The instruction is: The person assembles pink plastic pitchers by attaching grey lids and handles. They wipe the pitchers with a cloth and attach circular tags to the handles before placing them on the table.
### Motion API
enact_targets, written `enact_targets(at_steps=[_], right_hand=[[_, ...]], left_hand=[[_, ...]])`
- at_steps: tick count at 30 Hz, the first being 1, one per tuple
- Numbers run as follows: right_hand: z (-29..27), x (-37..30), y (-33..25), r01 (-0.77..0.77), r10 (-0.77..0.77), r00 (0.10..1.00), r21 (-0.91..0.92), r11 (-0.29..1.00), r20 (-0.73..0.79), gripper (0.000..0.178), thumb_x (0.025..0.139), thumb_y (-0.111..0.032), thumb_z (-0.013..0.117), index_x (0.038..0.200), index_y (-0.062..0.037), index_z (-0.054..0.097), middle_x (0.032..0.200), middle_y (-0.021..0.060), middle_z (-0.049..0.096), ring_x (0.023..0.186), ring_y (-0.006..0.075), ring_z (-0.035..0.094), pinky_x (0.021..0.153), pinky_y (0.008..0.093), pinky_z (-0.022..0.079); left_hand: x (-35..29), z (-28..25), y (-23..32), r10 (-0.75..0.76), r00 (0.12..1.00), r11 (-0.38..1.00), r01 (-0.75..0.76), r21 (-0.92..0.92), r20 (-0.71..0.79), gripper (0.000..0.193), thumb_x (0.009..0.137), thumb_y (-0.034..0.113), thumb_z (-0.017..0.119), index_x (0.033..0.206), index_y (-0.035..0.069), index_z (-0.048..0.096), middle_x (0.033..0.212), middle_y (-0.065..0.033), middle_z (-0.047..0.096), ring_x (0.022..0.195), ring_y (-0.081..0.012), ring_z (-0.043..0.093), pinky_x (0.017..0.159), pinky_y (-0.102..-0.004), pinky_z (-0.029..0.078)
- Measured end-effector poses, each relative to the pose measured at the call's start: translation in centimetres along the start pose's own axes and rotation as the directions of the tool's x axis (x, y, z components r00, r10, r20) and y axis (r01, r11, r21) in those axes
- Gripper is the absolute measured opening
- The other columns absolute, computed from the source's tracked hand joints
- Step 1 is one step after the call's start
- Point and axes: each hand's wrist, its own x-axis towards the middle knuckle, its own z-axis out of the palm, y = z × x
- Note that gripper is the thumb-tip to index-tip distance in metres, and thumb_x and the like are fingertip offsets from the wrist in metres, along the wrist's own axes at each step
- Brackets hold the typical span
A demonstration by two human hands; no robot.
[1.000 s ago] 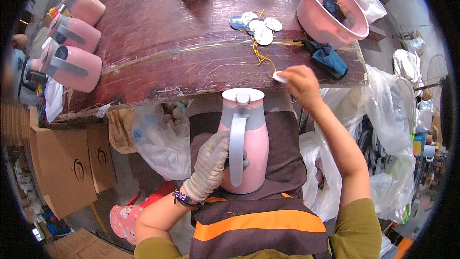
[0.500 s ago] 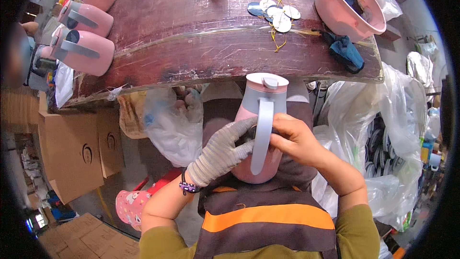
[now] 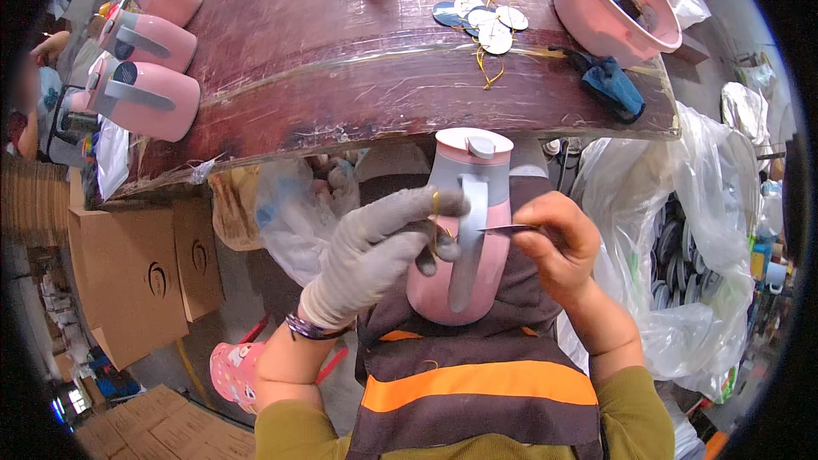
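Observation:
A pink insulated jug (image 3: 419,291) with a grey collar, grey handle and white-topped lid rests in my lap, its handle toward me. At the handle's right side, my right hand (image 3: 562,243), bare, pinches a thin dark tag (image 3: 508,228) seen nearly edge-on. My left hand (image 3: 375,247), in a grey glove, is left of the handle, fingers curled around a fine yellow string (image 3: 437,202). Whether the string joins the tag behind the handle is hidden. On the table lies a small pile of round white and dark tags (image 3: 492,34) with yellow strings.
Three similar jugs (image 3: 149,102) lie along the left side of the dark red table (image 3: 298,77). A pink basin (image 3: 571,17) with dark pieces and a blue cloth bundle (image 3: 615,89) are at right. Cartons (image 3: 128,281) stand lower left; clear plastic bags (image 3: 596,179) lie right.
Both hands have moved apart from behind the handle. The dark tag now shows in my right hand, and yellow string shows at my left fingers. The jug stays in my lap.

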Motion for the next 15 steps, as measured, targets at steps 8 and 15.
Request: enact_targets(at_steps=[8, 15], right_hand=[[1.0, 4.5, 0.6, -0.002, 0.004, 0.998, -0.038, 0.999, 0.061, 0.019, 0.093, -0.014, 0.059, 0.104, 0.0, 0.065, 0.091, 0.0096, 0.068, 0.085, 0.0194, 0.064, 0.077, 0.0291, 0.049], [2.1, 5.1, 6.4, -0.095, 0.128, 0.95, -0.129, 0.987, 0.284, 0.033, 0.097, -0.028, 0.049, 0.109, -0.0021, 0.065, 0.113, 0.0153, 0.064, 0.109, 0.0298, 0.059, 0.095, 0.0369, 0.044]], left_hand=[[2.3, 1.0, 1.6, 0.36, 0.927, 0.488, -0.286, 0.825, 0.109, 0.032, 0.085, 0.007, 0.067, 0.116, 0.003, 0.06, 0.092, -0.0065, 0.064, 0.082, -0.0105, 0.061, 0.073, -0.0267, 0.05], [4.7, -4.7, -0.5, 0.124, 0.837, 0.992, -0.102, 0.07, -0.533, 0.018, 0.088, 0.011, 0.064, 0.103, 0.002, 0.063, 0.088, -0.004, 0.064, 0.079, -0.0129, 0.059, 0.072, -0.0269, 0.049]])
